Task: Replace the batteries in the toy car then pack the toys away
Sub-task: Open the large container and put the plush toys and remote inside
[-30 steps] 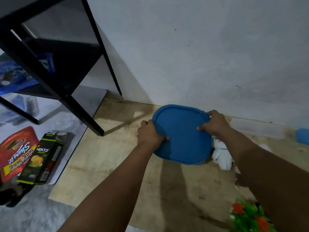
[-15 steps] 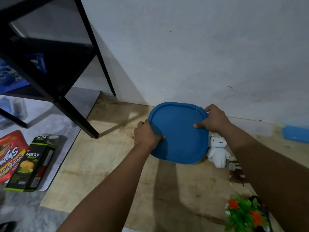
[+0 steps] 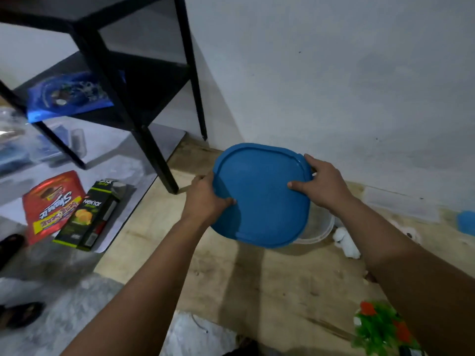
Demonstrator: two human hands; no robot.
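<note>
The left hand (image 3: 205,199) grips the left edge of a blue lid (image 3: 259,194), thumb on top and fingers curled under. The right hand (image 3: 322,182) grips the lid's right edge the same way. The lid is tilted toward the camera and held over a clear tub (image 3: 317,227), whose rim shows just below the lid's right corner; the lid hides the inside, so I cannot tell what is packed in it.

Just right of the tub a small white soft toy (image 3: 345,241) lies on the wooden board (image 3: 231,283), outside the tub. Well in front of the tub, at the frame's lower right, sits a green and red plastic toy (image 3: 380,327), blurred. No toy car or batteries are visible.

Judging from this, packing is under way but not finished: the lid is not seated, and at least two toys seem left to go in. Whether the batteries are changed cannot be told.
</note>
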